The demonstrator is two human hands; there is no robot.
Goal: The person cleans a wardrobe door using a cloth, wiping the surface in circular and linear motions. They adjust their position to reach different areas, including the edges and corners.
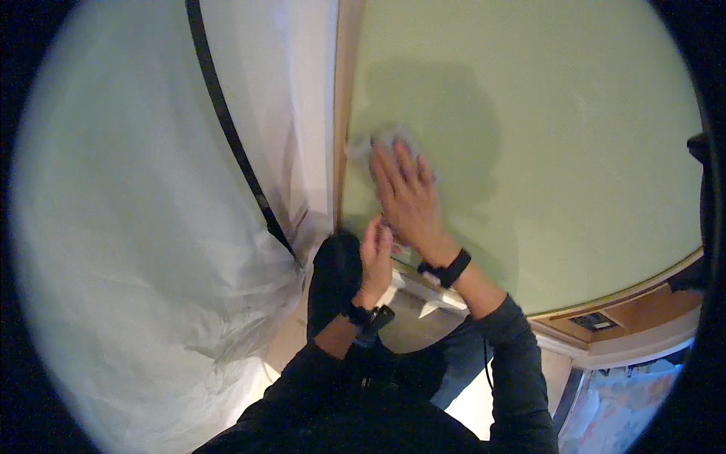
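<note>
My right hand (408, 193) lies over a crumpled whitish cloth (361, 149) and presses it onto the pale green tabletop (575, 151), near its left edge. The fingers are stretched over the cloth and slightly blurred. Just below, by the table's near corner, my left hand (374, 257) is closed with its fingers together. A small pale and reddish patch shows beside its fingers; what it holds, if anything, I cannot make out. Both wrists wear dark bands.
A wood-coloured rim (342, 113) borders the tabletop. To the left hangs a large whitish sheet (151, 227) with a black strap (227, 125). An open wooden compartment (605, 321) sits under the table at right. My dark-clad knee (333, 272) is close to the near-left corner.
</note>
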